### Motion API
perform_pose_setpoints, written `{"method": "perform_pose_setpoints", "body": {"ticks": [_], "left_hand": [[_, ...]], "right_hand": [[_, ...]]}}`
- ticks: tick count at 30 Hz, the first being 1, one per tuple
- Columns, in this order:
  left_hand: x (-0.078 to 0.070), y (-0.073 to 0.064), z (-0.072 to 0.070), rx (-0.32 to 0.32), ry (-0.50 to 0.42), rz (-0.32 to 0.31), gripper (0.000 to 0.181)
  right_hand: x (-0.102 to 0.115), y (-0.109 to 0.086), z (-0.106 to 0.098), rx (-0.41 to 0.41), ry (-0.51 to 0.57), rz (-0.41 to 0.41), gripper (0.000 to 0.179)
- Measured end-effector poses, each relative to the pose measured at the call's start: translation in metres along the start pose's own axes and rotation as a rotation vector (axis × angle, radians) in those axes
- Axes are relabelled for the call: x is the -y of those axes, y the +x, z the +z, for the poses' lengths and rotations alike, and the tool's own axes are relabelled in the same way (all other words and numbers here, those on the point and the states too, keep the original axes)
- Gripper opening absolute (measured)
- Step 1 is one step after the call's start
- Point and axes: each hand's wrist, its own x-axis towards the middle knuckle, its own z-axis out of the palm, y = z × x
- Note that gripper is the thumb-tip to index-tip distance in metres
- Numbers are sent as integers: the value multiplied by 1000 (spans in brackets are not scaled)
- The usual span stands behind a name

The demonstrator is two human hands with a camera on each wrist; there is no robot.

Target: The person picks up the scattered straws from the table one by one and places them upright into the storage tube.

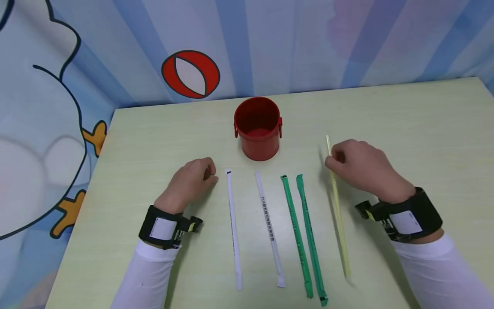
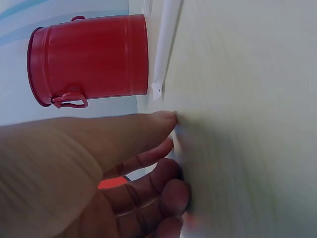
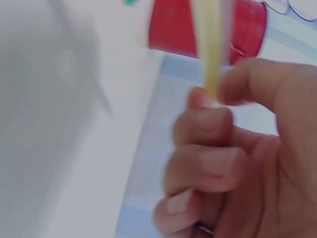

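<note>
My right hand [image 1: 364, 165] pinches a long pale yellow straw [image 1: 337, 214] near its upper end, between thumb and fingertips. In the right wrist view the same yellow straw [image 3: 210, 44] is blurred, and the other fingers curl below the pinch. The left hand [image 1: 189, 182] rests at the table beside a white paper-wrapped straw [image 1: 233, 231], its fingers loosely bent with nothing in them. Another white wrapped straw [image 1: 270, 231], with dark printing, lies to the right. Two green wrapped straws, one [image 1: 297, 236] left of the other [image 1: 311, 240], lie between it and the yellow straw.
A red bucket [image 1: 260, 148] with small side handles stands upright behind the straws, toward the table's back edge. The pale wooden table [image 1: 424, 124] meets a blue striped cloth backdrop [image 1: 270, 47] with cartoon prints. Both forearms wear black wrist straps.
</note>
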Motion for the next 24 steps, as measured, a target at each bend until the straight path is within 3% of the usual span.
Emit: {"method": "perform_pose_setpoints", "body": {"ticks": [7, 17, 24], "left_hand": [[-2, 1, 1, -11, 4, -7, 15], [-1, 0, 3, -25, 8, 3, 16], [-1, 1, 3, -29, 5, 10, 17]], "right_hand": [[6, -1, -20, -283, 80, -66, 30], [16, 8, -37, -591, 225, -47, 29], [26, 14, -49, -805, 315, -152, 32]]}}
